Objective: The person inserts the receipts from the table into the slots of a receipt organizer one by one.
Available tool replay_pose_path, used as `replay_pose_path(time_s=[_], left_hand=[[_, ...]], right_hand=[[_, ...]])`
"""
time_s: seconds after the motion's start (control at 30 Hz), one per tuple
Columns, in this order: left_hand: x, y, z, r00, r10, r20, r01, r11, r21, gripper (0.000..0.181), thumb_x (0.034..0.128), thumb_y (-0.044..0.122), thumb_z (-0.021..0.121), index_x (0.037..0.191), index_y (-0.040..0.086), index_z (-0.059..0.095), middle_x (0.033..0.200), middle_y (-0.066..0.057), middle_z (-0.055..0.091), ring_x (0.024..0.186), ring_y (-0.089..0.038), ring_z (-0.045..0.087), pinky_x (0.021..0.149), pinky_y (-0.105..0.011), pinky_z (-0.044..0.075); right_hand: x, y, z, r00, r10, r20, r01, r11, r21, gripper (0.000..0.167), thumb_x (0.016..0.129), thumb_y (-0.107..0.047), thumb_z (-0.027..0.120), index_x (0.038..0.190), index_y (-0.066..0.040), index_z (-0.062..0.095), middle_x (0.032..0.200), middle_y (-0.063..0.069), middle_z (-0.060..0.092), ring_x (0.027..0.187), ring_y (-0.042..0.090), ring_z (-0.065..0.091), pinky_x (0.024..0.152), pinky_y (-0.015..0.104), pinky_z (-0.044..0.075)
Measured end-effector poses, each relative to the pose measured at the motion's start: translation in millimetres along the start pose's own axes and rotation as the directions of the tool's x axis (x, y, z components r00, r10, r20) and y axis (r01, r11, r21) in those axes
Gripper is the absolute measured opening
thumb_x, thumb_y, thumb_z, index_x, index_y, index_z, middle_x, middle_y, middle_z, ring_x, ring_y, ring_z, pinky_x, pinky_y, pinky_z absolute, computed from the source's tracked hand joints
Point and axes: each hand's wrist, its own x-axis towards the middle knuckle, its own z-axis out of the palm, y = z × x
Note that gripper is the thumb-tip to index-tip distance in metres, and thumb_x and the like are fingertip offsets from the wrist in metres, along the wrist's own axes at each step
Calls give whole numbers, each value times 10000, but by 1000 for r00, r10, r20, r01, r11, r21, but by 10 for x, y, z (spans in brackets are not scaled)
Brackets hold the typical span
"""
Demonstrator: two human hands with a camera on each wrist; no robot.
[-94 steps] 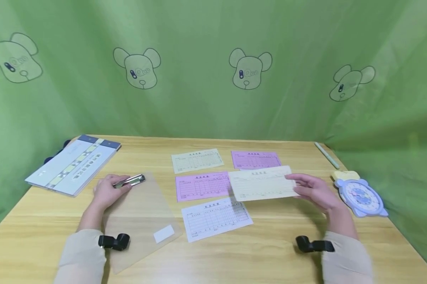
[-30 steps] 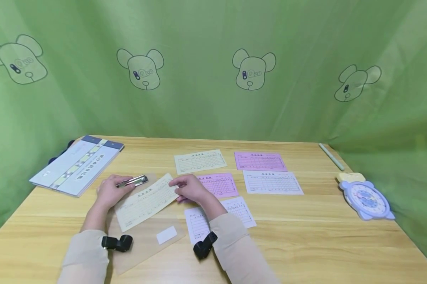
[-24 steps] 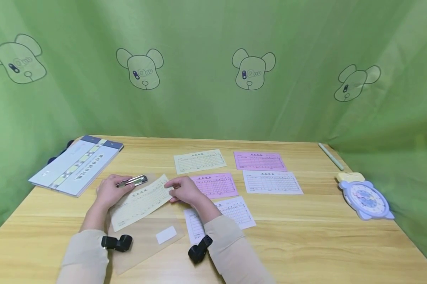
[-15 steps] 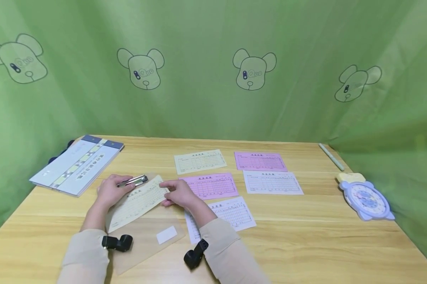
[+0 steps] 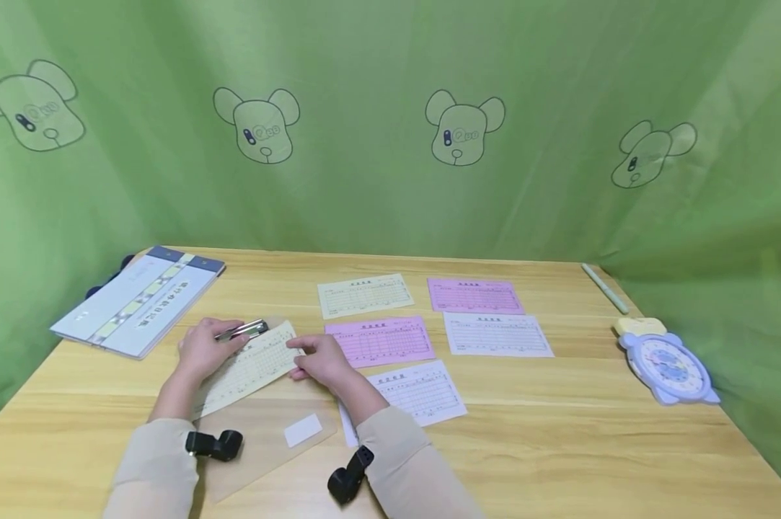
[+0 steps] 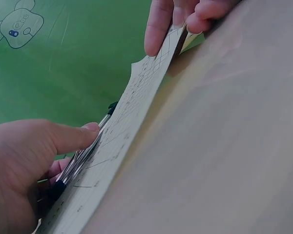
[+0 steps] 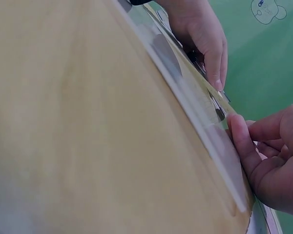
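A pale yellow printed form [image 5: 250, 371] is pinched at its right end by my right hand [image 5: 325, 362], thumb below and fingers above. It slants over a translucent clipboard [image 5: 254, 447] with a small white label. My left hand [image 5: 203, 351] grips the clipboard's metal clip [image 5: 250, 329], thumb on the near side. In the left wrist view the form [image 6: 132, 122] runs along the clip [image 6: 83, 158]; whether its edge is under the clip is hidden. The right wrist view has my right thumb and fingers [image 7: 240, 136] at the form's corner.
Right of the clipboard lie a pink form [image 5: 384, 341], a white form [image 5: 422, 393], another white form [image 5: 497, 334], another pink form [image 5: 474, 295] and a yellow form [image 5: 365, 295]. A booklet [image 5: 140, 303] lies left. A blue toy clock [image 5: 669, 367], yellow block [image 5: 640, 326] and pen [image 5: 604, 288] are right.
My right hand has carried the yellow form from the right side over to the clipboard, then slid it further left toward the clip. My left hand stays at the clip.
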Motion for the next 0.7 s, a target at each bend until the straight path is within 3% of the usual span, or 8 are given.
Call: replay_pose_path(time_s=[0.43, 0.7], left_hand=[[0, -45, 62, 999, 20, -36, -18, 998, 66, 476, 759, 361, 637, 1107, 41, 579, 997, -168, 474, 915, -346, 390, 766, -483, 221], [23, -30, 92, 992, 103, -76, -92, 986, 142, 407, 774, 289, 638, 1069, 11, 599, 865, -112, 453, 790, -282, 385, 673, -410, 263]], right_hand=[[-8, 6, 0, 1000, -10, 12, 10, 1000, 5, 334, 778, 132, 496, 1075, 5, 582, 1180, 233, 455, 532, 149, 584, 543, 235, 474], [-1, 4, 4, 1000, -12, 14, 12, 1000, 6, 329, 783, 128, 494, 1077, 7, 580, 1169, 214, 470, 531, 140, 581, 545, 235, 475]])
